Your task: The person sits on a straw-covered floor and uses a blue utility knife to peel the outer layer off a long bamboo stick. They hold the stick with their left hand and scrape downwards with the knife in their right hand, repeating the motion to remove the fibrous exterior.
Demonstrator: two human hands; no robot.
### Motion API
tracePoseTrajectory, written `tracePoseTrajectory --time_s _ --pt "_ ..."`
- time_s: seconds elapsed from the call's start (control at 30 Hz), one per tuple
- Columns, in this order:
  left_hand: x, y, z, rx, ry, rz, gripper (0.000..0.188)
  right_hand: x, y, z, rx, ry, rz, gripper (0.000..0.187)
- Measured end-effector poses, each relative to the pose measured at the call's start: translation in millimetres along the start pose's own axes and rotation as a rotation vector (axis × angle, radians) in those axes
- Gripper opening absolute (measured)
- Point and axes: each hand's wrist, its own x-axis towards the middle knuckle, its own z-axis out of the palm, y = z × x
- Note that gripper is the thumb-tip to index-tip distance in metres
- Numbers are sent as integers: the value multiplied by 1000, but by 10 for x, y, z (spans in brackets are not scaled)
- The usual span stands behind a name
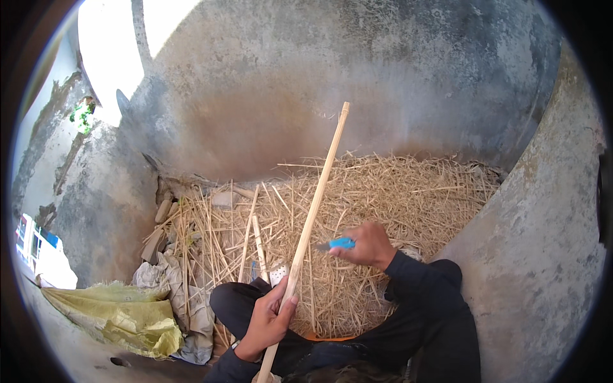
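Observation:
My left hand (267,322) is wrapped round the lower part of a long pale wooden stick (317,195), which looks like split bamboo or cane. The stick slants up and to the right, its far end in front of the grey wall. In my right hand (368,246) is a blue-handled knife (341,243), held closed in the fist. Its dark blade points left toward the stick, with a small gap between them. Part of the handle is hidden by my fingers.
Pale shavings (396,204) cover the floor ahead of my legs. Several thin sticks (207,236) lie at the left, near a crumpled yellow-green sack (115,319) and a grey cloth (191,306). A stained concrete wall (357,76) curves round the back and right.

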Motion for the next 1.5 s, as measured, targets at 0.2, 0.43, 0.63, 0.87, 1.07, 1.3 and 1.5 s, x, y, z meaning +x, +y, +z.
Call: tracePoseTrajectory --time_s 0.2,0.43,0.63,0.87,1.07,1.3,1.5 --pt "53 20 139 -8 11 12 48 15 -32 136 -13 26 30 71" --pt "44 41 180 -28 -4 10 45 10 -102 156 -110 79 -40 68" --pt "25 39 157 35 -29 2 47 87 -28 167 -51 117 64 71" --pt "-121 -35 197 87 -15 116 47 221 361 112 -174 216 196 75" --pt "-128 42 195 34 -82 62 48 -10 -71 122 -109 150 -10 77" --pt "-190 -58 202 54 -49 108 48 277 477 38 -237 297 36 78" --pt "-402 -62 266 121 -122 79 51 514 1301 -350 -183 400 486 85"
